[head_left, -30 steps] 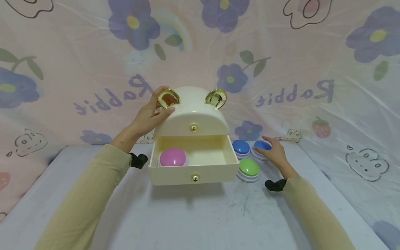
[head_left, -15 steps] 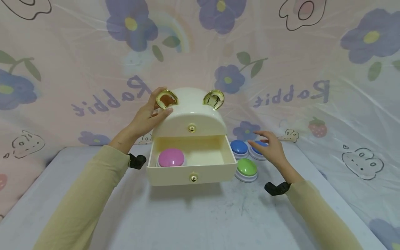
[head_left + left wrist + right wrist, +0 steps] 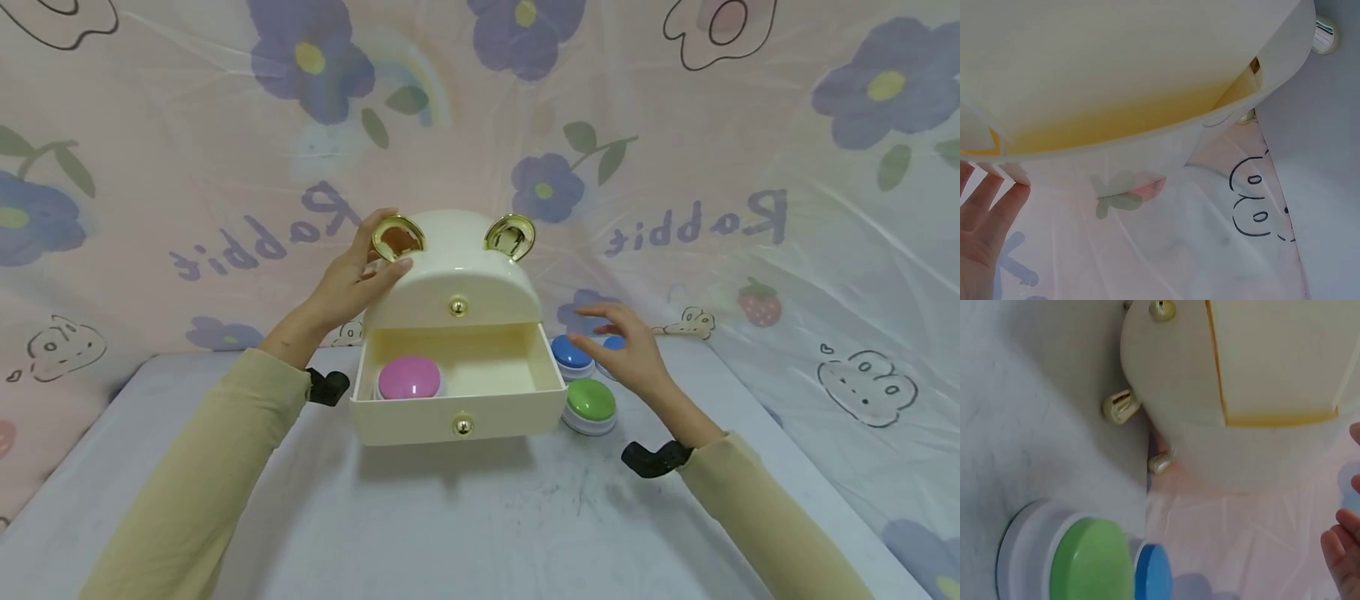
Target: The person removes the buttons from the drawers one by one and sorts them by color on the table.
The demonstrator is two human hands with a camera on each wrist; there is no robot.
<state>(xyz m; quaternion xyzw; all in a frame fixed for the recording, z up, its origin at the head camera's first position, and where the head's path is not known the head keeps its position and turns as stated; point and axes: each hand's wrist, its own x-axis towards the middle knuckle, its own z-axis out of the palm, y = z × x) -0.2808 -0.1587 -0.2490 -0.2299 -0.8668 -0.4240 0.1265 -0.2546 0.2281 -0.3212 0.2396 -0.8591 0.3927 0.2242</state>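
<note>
A cream-white drawer box (image 3: 480,287) with gold ears stands on the table, its lower drawer (image 3: 420,422) pulled out. Inside the drawer, at its left, lies a pink dome-topped button (image 3: 410,378). My left hand (image 3: 341,279) grips the box at its left ear, thumb in front and fingers behind. My right hand (image 3: 628,354) hovers with fingers spread and nothing in them, right of the box. Below and beside it are a green dome-topped button (image 3: 591,399), a blue one (image 3: 572,352), and a second blue one (image 3: 613,342) mostly hidden by the hand.
The buttons sit on the white-covered table (image 3: 465,533), close to the drawer's right side. A patterned cloth (image 3: 450,158) hangs behind the box. Gold feet (image 3: 1121,406) under the box show in the right wrist view.
My right hand has drawn away from the far blue button and moved left toward the box, holding nothing. My left hand keeps its hold; box and buttons stay put.
</note>
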